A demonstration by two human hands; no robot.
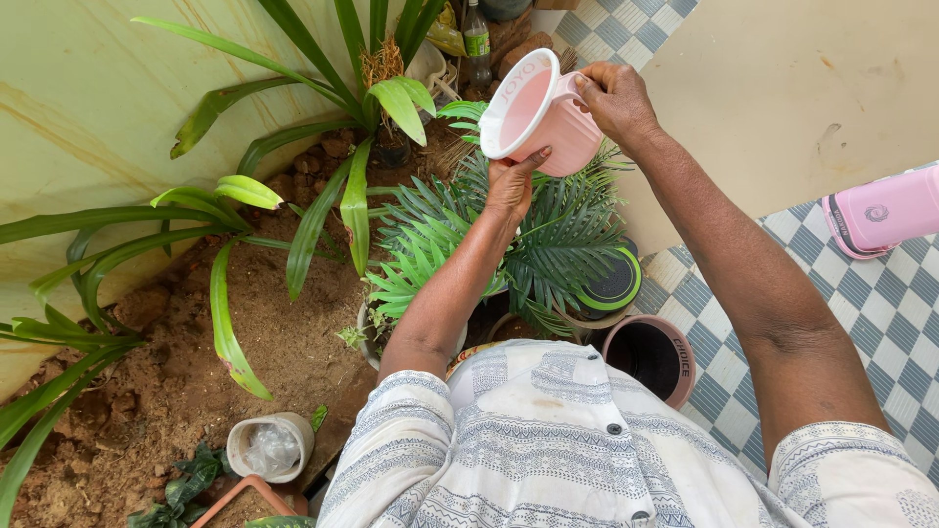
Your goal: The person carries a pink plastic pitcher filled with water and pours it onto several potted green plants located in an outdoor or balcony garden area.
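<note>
Gripping pink pot (536, 112) above fern (509, 244)

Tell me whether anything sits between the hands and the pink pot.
Nothing visible does. The left hand supports the pink pot from below and the right hand grips its upper side, both in direct contact. The palm-like plant lies beneath the pot, not between it and either hand.

Single head-worn view, looking steeply down over the person's chest, close on both raised arms, soil bed (196, 372) left, checkered floor (880, 313) right
</note>
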